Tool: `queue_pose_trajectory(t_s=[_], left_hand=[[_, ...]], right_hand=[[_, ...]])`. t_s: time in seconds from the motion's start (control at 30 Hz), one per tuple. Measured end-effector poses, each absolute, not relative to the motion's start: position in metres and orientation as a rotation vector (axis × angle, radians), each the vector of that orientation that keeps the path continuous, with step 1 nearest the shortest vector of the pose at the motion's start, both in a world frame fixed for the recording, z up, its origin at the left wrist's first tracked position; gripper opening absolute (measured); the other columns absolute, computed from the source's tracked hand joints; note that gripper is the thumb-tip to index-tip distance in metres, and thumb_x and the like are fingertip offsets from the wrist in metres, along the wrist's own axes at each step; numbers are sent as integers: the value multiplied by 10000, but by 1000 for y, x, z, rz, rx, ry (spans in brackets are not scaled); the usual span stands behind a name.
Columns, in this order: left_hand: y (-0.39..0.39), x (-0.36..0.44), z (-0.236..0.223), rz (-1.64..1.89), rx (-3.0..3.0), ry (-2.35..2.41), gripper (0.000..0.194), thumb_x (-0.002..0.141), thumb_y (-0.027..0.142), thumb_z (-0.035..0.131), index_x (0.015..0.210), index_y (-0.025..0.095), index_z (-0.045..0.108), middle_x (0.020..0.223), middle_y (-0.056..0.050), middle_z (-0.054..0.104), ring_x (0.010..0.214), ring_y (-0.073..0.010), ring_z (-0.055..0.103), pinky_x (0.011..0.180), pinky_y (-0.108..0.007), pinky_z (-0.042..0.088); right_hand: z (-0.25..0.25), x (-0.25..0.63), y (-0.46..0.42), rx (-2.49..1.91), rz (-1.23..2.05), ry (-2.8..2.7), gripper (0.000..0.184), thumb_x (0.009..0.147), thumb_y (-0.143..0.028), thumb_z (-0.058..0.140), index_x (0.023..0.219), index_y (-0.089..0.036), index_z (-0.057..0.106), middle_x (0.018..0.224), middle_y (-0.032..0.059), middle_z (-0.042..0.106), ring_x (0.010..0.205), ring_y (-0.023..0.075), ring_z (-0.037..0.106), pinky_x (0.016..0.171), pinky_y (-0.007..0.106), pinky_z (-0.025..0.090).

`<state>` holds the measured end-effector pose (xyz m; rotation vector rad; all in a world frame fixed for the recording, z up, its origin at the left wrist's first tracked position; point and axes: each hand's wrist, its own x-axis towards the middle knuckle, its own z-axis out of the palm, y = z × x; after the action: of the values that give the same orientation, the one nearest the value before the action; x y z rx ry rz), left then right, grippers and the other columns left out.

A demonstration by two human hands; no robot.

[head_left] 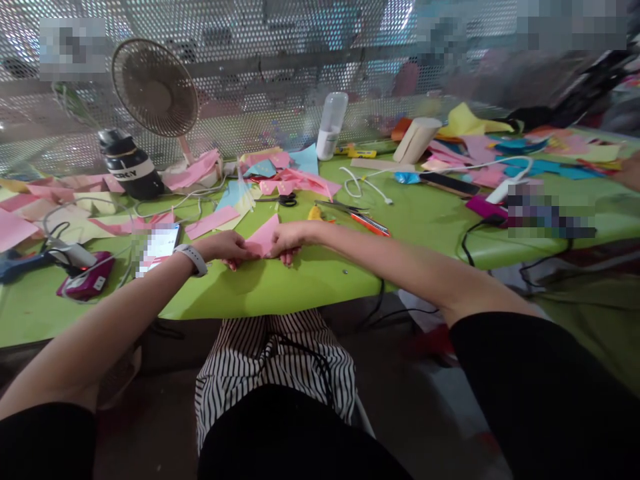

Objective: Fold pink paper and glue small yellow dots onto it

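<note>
A piece of pink paper (262, 238) is held between my two hands, just above the green table (225, 293) near its front edge. My left hand (231, 249), with a pale band at the wrist, pinches the paper's left side. On the other side my right hand (290, 241) grips it, fingers curled. Part of the paper is hidden behind the fingers. Beyond the hands lie black-handled scissors (287, 199), a second pair of scissors (340, 206) and an orange utility knife (370, 224). A phone (159, 248) lies left of my left hand.
Coloured paper pieces (300, 181) spread along the back. A fan (156, 88), a dark bottle (131, 165) and a clear bottle (332, 125) stand before the perforated metal screen (260, 60). Purple power strips (90, 275) and cables lie at both sides. Another person's hand (629, 172) shows at far right.
</note>
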<state>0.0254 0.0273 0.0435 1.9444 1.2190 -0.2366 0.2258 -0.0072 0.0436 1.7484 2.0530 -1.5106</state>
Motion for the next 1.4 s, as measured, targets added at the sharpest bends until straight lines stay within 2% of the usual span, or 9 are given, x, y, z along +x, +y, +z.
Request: queue_pose_trajectory(t_s=[0.27, 0.5, 0.67, 0.8, 0.9, 1.07, 1.2, 1.4], left_hand=[[23, 3, 48, -186, 1937, 1345, 520, 577, 675, 770, 608, 183, 603, 616, -51, 661, 581, -197, 637, 535, -298, 435], [23, -3, 46, -172, 1961, 1353, 503, 566, 655, 791, 630, 188, 618, 625, -50, 659, 576, -197, 626, 534, -303, 435], [25, 3, 46, -200, 1953, 1396, 486, 554, 624, 803, 553, 191, 582, 564, -65, 641, 545, -208, 610, 520, -313, 419], [22, 1, 51, -221, 1941, 1426, 477, 526, 620, 808, 562, 194, 596, 567, -51, 637, 552, -196, 601, 519, -297, 399], [18, -9, 56, -241, 1947, 1470, 496, 511, 651, 798, 582, 198, 609, 574, -48, 638, 553, -191, 595, 505, -285, 367], [14, -36, 57, -209, 1877, 1546, 576, 479, 728, 771, 554, 203, 548, 556, -49, 605, 531, -184, 583, 466, -261, 313], [15, -57, 53, -222, 1846, 1571, 589, 472, 743, 771, 576, 201, 567, 600, -58, 628, 556, -192, 609, 473, -263, 359], [15, -63, 58, -223, 1857, 1546, 594, 480, 753, 756, 568, 199, 561, 633, -82, 673, 598, -219, 645, 506, -283, 421]], right_hand=[[37, 236, -13, 1804, -1525, 2037, 333, 869, -344, 724, 692, -107, 571, 568, 14, 655, 503, 76, 642, 360, 145, 286], [37, 228, -11, 1864, -1412, 2075, 490, 869, -572, 639, 726, -106, 594, 551, 42, 649, 485, 103, 627, 371, 177, 334], [35, 223, -7, 1863, -1289, 2087, 509, 832, -583, 675, 711, -92, 620, 512, 46, 638, 453, 108, 595, 392, 194, 345], [33, 221, -4, 1879, -1247, 2086, 514, 829, -598, 664, 707, -102, 608, 487, 17, 615, 439, 100, 584, 385, 189, 347], [33, 220, -5, 1880, -1243, 2104, 517, 837, -599, 653, 702, -103, 598, 483, 15, 614, 437, 100, 592, 379, 185, 354], [34, 222, -7, 1864, -1264, 2139, 551, 808, -630, 660, 663, -104, 581, 498, 31, 633, 439, 99, 604, 376, 180, 363], [34, 224, -9, 1867, -1277, 2150, 577, 765, -663, 676, 629, -115, 552, 472, 13, 611, 401, 78, 566, 354, 169, 337], [31, 222, -11, 1904, -1266, 2188, 564, 767, -652, 687, 639, -115, 569, 454, 6, 601, 394, 84, 561, 401, 187, 396]])
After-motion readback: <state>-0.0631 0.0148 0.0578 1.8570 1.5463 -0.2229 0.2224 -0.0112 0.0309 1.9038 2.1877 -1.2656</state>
